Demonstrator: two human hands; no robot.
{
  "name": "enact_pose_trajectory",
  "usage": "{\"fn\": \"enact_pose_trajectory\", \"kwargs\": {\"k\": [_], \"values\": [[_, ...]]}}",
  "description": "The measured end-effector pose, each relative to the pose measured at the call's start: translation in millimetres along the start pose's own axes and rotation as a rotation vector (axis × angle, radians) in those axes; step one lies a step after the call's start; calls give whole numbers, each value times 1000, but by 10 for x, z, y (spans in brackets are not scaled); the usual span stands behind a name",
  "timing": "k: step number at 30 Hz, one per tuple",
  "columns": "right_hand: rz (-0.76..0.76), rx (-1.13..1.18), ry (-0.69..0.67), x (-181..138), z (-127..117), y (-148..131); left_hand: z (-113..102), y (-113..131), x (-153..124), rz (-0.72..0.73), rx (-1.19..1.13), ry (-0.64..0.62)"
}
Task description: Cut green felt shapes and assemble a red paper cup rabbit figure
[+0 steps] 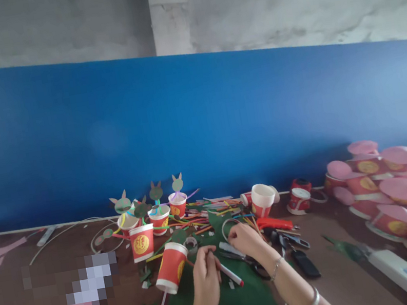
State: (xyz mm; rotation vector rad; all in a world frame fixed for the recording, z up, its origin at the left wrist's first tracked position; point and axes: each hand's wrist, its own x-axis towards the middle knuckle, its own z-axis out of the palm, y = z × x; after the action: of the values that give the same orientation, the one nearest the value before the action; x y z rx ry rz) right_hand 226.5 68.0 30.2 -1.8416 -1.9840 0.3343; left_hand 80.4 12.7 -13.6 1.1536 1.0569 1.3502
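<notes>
My left hand (206, 276) is closed, its fingers curled together above the green sheet, and whatever they hold is hidden. Just right of it lies a white marker (232, 275) with a red end. A tipped red-and-white paper cup (172, 268) is at its left, with a dark green paper disc (179, 236) behind the rim. My right hand (246, 239) is closed with fingertips pinched, and I cannot make out what is in them. Next to those fingertips is a pale ring (227, 227), perhaps a tape roll. Dark-handled scissors (261, 268) lie partly beneath the right wrist.
Several cups with paper animal figures (143, 243) stand at left. Coloured straws (199, 221) lie scattered behind. A white cup (263, 200), a red tool (275, 224) and keys (306, 263) are to the right. Pink-topped cups (401, 192) and a power strip (406, 272) fill the far right.
</notes>
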Motion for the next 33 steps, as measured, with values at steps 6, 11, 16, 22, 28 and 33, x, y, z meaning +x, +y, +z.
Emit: {"fn": "enact_pose_trajectory", "kwargs": {"k": [6,11,16,22,28,33], "values": [[-22,-62,56,29,-2,-37,-69,72,57,52,39,56],[-171,50,280,-38,35,-236,-114,62,56,150,180,124],[-311,288,295,-248,266,-401,-135,87,66,249,234,147],[-391,341,302,-381,427,-316,-136,58,97,284,253,81],[-307,364,350,-414,401,-223,-136,53,87,296,283,34],[-367,355,347,-447,395,-224,-124,76,81,311,264,-23]]}}
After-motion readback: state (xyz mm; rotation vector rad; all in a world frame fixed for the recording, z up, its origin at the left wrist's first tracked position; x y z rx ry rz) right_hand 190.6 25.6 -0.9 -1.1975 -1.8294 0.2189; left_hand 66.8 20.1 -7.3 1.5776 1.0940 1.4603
